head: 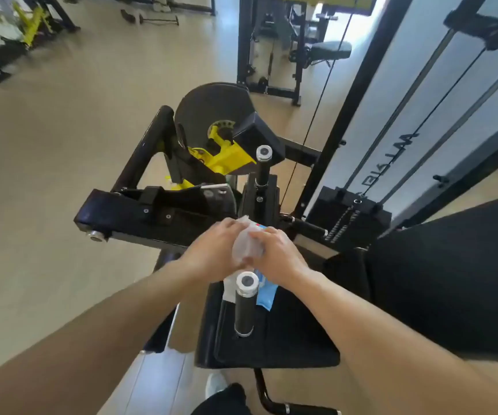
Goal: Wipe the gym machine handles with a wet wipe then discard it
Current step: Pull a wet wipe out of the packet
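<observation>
Both my hands meet above the black seat pad (286, 333) of the gym machine. My left hand (211, 250) and my right hand (277, 253) hold a crumpled white wet wipe (246, 244) between them. Just below them a blue and white wipe packet (267, 293) lies on the pad, partly hidden by my right hand. Two upright black handles with silver end caps rise from the machine: the near handle (245, 304) in front of my hands, the far handle (263, 167) beyond them.
A black and yellow pivot arm with a round disc (211, 115) sits ahead of the machine. The weight stack frame with cables (358, 211) stands on the right. Other machines stand at the far left and back on beige floor (47, 175).
</observation>
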Demonstrator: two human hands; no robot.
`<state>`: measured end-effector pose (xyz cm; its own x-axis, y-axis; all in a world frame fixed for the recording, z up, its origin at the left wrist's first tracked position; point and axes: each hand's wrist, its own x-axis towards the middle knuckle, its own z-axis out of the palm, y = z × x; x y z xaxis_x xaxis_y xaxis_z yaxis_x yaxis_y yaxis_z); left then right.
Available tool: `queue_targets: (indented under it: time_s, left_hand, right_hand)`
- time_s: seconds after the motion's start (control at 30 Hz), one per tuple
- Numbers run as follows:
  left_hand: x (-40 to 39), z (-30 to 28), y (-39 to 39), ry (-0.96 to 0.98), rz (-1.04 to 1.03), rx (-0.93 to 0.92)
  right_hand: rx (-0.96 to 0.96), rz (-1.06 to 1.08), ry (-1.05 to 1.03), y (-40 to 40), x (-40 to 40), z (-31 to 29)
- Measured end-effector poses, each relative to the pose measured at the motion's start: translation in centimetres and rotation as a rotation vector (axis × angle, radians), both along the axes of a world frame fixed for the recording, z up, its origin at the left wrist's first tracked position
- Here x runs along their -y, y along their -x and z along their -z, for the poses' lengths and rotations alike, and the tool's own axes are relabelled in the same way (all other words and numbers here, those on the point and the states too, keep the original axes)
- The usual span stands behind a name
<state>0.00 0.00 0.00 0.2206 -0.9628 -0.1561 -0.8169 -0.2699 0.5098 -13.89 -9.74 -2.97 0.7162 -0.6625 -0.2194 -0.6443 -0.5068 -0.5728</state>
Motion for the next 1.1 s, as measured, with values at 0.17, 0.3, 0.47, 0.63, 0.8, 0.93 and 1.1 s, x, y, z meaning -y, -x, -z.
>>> queue_targets:
  time_s: [0.17, 0.3, 0.47, 0.63, 0.8, 0.93, 1.1]
  left_hand:
    - [0.3, 2.8, 0.4, -0.02, -0.005, 0.194]
    - [0.7, 3.2, 0.7, 0.084, -0.159, 0.007]
    - [0.9, 0.5, 0.8, 0.336, -0.372, -0.329]
    - [2.3, -1.7, 0.4, 0.314, -0.36, -0.583]
    - [3.2, -2.4, 1.3, 0.171, -0.297, -0.624]
    - [3.6, -2.3, 1.9, 0.161, -0.351, -0.699]
    - [3.9, -2.4, 2.2, 0.183, -0.306, -0.749]
  right_hand:
    - [0.129, 0.082, 0.0, -0.3, 0.4, 1.7]
    - [0.267, 0.132, -0.099, 0.1, 1.3, 1.5]
    - [0.5, 0.231, -0.465, 1.1, 2.4, -1.6]
    - [0.613, 0.349, -0.858, 2.4, 3.9, -4.2]
    - [0.626, 0.353, -1.04, 3.3, 3.9, -4.8]
    - [0.617, 0.281, -1.065, 4.4, 3.9, -4.9]
    - [0.564, 0.205, -0.913, 5.3, 3.7, -5.1]
